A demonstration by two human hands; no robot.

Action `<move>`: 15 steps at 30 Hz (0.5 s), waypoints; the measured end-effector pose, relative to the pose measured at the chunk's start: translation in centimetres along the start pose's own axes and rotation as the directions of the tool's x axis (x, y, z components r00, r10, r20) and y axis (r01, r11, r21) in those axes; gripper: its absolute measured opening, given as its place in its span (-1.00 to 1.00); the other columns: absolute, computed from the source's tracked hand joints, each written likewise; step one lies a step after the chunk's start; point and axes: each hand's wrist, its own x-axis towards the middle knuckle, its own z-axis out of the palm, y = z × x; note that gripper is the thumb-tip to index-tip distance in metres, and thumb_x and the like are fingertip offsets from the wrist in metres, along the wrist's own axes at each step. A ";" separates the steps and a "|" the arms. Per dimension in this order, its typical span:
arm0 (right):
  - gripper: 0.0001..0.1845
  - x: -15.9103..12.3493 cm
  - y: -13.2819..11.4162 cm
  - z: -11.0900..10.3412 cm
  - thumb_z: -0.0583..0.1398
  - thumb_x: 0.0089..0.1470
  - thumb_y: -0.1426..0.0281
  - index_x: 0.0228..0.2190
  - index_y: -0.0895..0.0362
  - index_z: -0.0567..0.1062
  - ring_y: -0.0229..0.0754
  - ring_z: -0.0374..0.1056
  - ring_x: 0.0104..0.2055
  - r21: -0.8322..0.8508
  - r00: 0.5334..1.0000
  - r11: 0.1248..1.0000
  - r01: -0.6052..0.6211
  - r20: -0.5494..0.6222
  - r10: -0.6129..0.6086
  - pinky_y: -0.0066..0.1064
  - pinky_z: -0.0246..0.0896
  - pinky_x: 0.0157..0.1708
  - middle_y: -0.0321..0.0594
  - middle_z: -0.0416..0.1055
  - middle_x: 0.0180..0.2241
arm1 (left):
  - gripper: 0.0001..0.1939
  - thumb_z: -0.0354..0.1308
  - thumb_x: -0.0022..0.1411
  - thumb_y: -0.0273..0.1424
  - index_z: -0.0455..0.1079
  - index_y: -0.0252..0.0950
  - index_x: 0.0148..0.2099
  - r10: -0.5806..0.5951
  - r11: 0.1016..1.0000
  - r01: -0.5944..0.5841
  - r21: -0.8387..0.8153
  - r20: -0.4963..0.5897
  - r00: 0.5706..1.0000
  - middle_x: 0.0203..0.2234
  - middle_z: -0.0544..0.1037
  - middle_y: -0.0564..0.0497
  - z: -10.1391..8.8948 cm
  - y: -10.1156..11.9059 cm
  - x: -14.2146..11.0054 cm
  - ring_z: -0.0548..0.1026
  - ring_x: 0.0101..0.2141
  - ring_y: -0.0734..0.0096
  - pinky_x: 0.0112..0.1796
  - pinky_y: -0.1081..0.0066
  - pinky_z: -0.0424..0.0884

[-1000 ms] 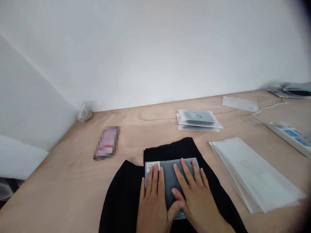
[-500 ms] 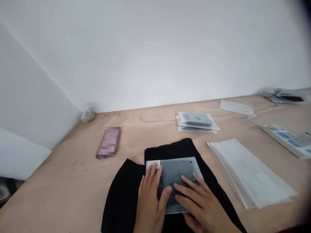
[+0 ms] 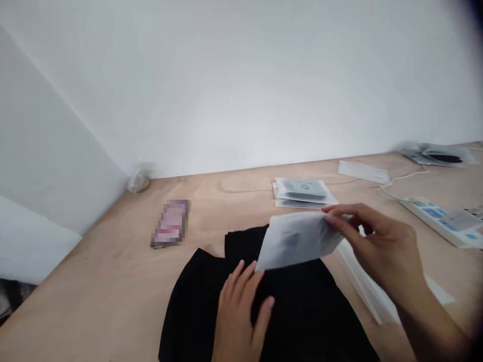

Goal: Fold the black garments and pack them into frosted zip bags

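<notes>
My right hand (image 3: 377,246) pinches a frosted plastic pouch (image 3: 298,240) with something dark inside and holds it tilted in the air above a black garment (image 3: 302,311). My left hand (image 3: 239,314) lies flat on the black garment with its fingers stretched out, just below the pouch's lower left corner. The garment is spread on a wooden table (image 3: 94,296) close to me.
A small pile of filled pouches (image 3: 302,192) lies further back. A stack of empty frosted bags (image 3: 372,296) sits to the right, partly behind my right arm. A phone (image 3: 170,222) lies to the left, a power strip (image 3: 441,221) with cable at the right.
My right hand has lifted the pouch off the garment and swung it up and to the right. My left hand has stayed flat on the black cloth.
</notes>
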 end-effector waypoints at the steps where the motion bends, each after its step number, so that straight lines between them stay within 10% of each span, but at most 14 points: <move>1: -0.79 0.7 0.6 0.1 0.18 0.02 0.17 -0.39 0.02 0.50 -0.26 0.32 -0.55 0.030 0.997 0.997 -0.075 -0.026 0.076 -0.40 0.22 -0.52 -0.31 0.52 -0.34 | -0.53 0.02 0.24 -0.30 0.14 -0.08 0.19 0.089 0.991 -0.096 0.092 0.076 0.993 0.14 0.30 0.01 0.3 0.0 0.0 0.22 0.14 0.08 0.00 -0.02 0.31; 5: -0.75 3.2 3.9 1.6 0.17 0.01 0.16 -0.39 0.10 0.42 -0.18 0.44 -0.43 0.246 0.975 0.949 -0.196 -0.057 0.217 -0.31 0.33 -0.41 -0.20 0.51 -0.21 | -0.42 0.05 0.20 -0.20 0.04 -0.03 0.24 0.214 0.919 -0.275 0.282 0.229 0.950 0.21 0.17 0.01 1.1 -0.3 0.0 0.16 0.16 -0.06 -0.04 -0.15 0.30; 15: -0.78 6.0 11.7 10.1 0.17 0.10 0.30 -0.25 0.19 0.40 -0.18 0.40 -0.21 0.254 0.967 0.939 -0.230 -0.045 0.250 -0.16 0.26 -0.13 -0.12 0.39 -0.07 | -0.47 -0.05 0.24 -0.11 0.08 -0.05 0.23 0.199 0.895 -0.289 0.341 0.274 0.941 0.22 0.15 0.01 1.1 -0.3 0.2 0.18 0.15 -0.06 -0.04 -0.15 0.32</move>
